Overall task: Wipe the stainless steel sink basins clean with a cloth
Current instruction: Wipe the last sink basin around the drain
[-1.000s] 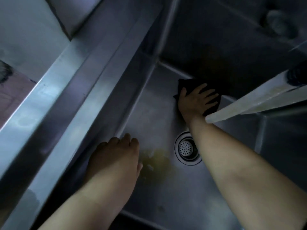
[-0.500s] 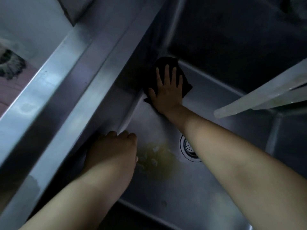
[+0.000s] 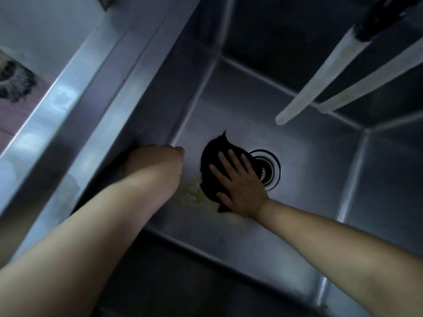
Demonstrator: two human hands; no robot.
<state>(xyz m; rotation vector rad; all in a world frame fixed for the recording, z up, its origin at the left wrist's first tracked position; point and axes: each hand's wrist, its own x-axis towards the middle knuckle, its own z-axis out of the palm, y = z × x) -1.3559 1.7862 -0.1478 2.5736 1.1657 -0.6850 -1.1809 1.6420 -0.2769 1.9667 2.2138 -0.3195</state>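
Two bare arms reach down into a stainless steel sink basin (image 3: pixel 297 138), shot from right above, and it's pretty dim in there. Far left of the frame there's a strip of pinkish floor with a dark fuzzy thing (image 3: pixel 13 84) on it, too blurry to tell what it is. Next over is the wide steel rim (image 3: pixel 75 106) of the sink running diagonally from lower left to upper centre. The left hand (image 3: pixel 155 162) sits left of centre, down at the corner where the basin's left wall meets the bottom; the fingers are curled under and out of sight, so I honestly can't tell if it's gripping anything or just resting there. Just to the right of it is a yellowish stain (image 3: pixel 199 197) on the basin floor, partly covered by the dark cloth (image 3: pixel 214 163). The right hand (image 3: pixel 240 188) is flat on that cloth, fingers spread out and pressing it down onto the bottom, not bunching it up. The cloth's right edge overlaps the round drain (image 3: pixel 271 170), which peeks out just past the fingertips. Upper right of the frame, two pale tubes (image 3: pixel 320 72) slant down over the basin from a dark fitting (image 3: pixel 375 21), ending above the floor well clear of the hand.
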